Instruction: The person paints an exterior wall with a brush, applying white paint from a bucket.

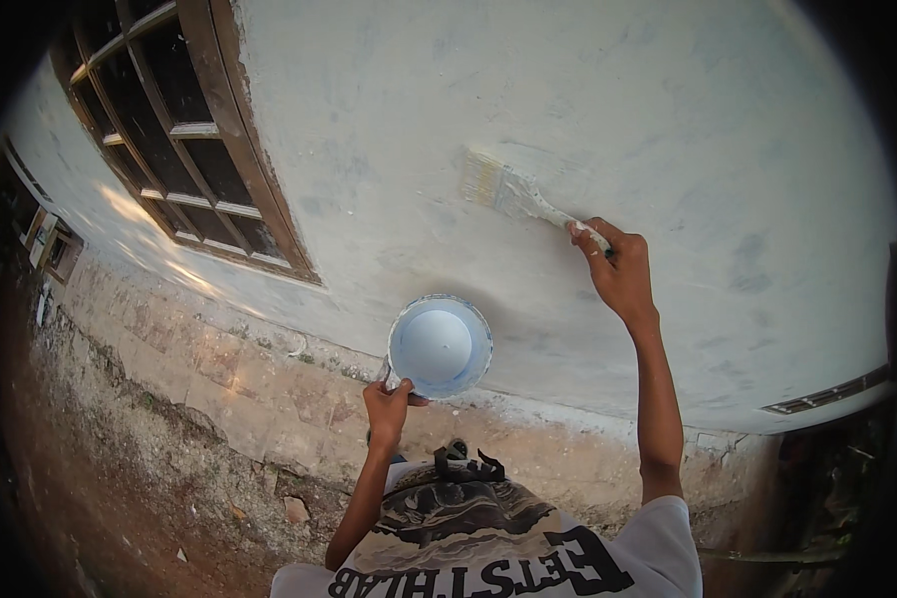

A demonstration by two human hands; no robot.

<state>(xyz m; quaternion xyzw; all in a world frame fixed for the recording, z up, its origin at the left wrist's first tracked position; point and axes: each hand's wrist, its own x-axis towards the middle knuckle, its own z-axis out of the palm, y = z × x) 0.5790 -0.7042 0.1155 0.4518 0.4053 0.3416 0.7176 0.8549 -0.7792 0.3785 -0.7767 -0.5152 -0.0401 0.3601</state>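
Observation:
My right hand (618, 267) is raised and grips the handle of a wide paintbrush (503, 189), whose pale bristles press flat against the whitewashed wall (668, 120). My left hand (389, 404) holds a small round pot of white paint (439, 346) by its rim, level, below and left of the brush. The pot looks nearly full. My shirt front with a dark print shows at the lower edge.
A brown wooden window frame (224, 149) with dark panes stands at the upper left. A stone and plaster plinth (269, 389) runs along the wall's foot, with bare reddish soil (90, 478) and loose rubble below. Another window edge (827, 394) shows at right.

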